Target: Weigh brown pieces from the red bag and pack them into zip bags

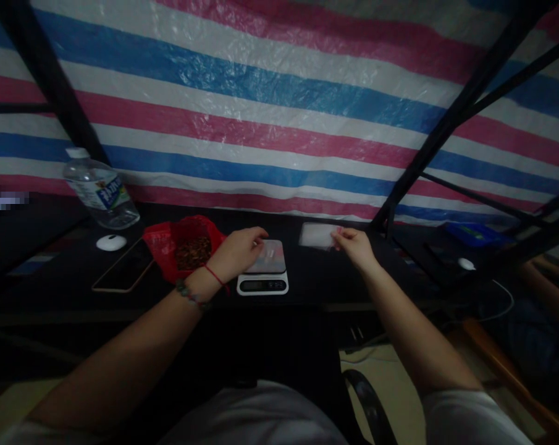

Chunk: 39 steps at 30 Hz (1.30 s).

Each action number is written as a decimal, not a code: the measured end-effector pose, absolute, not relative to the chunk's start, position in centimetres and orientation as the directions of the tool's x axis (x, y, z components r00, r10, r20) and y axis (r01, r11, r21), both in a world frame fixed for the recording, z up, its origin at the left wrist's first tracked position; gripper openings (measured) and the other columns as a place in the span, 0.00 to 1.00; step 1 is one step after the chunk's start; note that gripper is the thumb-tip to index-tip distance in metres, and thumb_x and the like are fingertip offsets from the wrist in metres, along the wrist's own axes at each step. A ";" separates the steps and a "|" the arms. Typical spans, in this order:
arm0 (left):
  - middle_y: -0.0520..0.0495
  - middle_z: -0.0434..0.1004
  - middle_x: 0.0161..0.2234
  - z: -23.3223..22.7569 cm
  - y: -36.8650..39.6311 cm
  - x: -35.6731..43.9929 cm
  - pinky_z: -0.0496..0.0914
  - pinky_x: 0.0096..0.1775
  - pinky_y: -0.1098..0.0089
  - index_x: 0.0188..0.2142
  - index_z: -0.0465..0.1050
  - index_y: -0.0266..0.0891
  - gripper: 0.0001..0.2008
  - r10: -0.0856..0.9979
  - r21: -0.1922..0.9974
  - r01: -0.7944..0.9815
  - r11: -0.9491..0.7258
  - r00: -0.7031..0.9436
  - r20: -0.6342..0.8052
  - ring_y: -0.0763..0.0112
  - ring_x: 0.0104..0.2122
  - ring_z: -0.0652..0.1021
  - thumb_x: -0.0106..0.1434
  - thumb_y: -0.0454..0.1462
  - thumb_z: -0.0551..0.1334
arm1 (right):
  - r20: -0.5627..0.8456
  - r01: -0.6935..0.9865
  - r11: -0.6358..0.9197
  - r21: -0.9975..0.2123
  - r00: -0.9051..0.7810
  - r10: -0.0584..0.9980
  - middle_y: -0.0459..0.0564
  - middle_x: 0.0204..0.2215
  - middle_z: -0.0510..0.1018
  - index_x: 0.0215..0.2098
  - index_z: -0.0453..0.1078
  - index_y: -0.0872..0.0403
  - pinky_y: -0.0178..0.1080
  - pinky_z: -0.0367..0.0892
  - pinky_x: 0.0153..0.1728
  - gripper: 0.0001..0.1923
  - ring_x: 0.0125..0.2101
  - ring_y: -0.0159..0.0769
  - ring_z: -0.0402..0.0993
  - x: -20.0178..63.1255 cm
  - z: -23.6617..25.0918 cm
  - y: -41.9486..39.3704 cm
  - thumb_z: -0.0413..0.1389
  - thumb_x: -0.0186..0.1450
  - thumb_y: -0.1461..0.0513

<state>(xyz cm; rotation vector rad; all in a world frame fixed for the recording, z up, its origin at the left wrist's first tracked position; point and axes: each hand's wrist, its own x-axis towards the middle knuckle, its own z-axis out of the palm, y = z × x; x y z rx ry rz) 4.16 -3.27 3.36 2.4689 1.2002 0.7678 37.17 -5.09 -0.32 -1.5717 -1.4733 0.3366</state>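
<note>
My right hand (356,246) pinches the edge of a small clear plastic bag (317,236) lying low over the black table. A pink strip shows at its fingertips. My left hand (240,252) hovers at the left side of a white digital scale (263,284), fingers loosely bent and apart, with nothing visible in them. The scale's platform (272,256) has a glossy, pinkish look; whether a thin clear bag lies on it I cannot tell. Just left of that hand, a red plastic bag (161,250) stands open, holding small brown pieces (193,252).
Left of the red bag lie a phone (124,269) and a white mouse (111,242), with a large clear bottle (102,190) behind. Dark metal posts (416,164) frame a striped sheet (260,111). At right are a blue tray (478,235) and another person's arm (545,281).
</note>
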 end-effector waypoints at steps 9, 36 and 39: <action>0.43 0.79 0.40 1.5 -2.1 -4.6 0.69 0.45 0.64 0.40 0.76 0.38 0.15 0.865 0.284 0.849 -0.445 0.327 0.380 0.60 0.40 0.77 0.60 0.36 0.51 | 0.211 1.000 0.018 0.018 -0.022 0.977 0.62 0.38 0.78 0.40 0.76 0.60 0.38 0.63 0.43 0.16 0.40 0.41 0.74 35.0 -6.1 0.3 0.47 0.66 0.63; 0.36 0.63 0.56 -5.6 -1.1 -12.4 0.62 0.55 0.60 0.57 0.58 0.31 0.26 0.602 0.736 0.449 -0.507 -0.427 0.675 0.59 0.54 0.68 0.64 0.44 0.49 | 0.350 0.514 0.424 -0.746 -0.239 0.906 0.49 0.41 0.75 0.56 0.60 0.52 0.37 0.69 0.39 0.31 0.37 0.32 0.74 15.4 -2.3 -0.3 0.60 0.55 0.63; 0.37 0.64 0.56 -8.1 -0.5 -12.5 0.60 0.57 0.57 0.58 0.58 0.33 0.32 0.820 0.809 0.363 -0.462 -0.171 0.546 0.56 0.55 0.67 0.58 0.48 0.57 | 0.325 0.477 0.474 -0.740 -0.363 0.873 0.48 0.39 0.76 0.51 0.63 0.53 0.36 0.68 0.37 0.26 0.36 0.32 0.74 10.1 -1.4 -0.5 0.62 0.55 0.60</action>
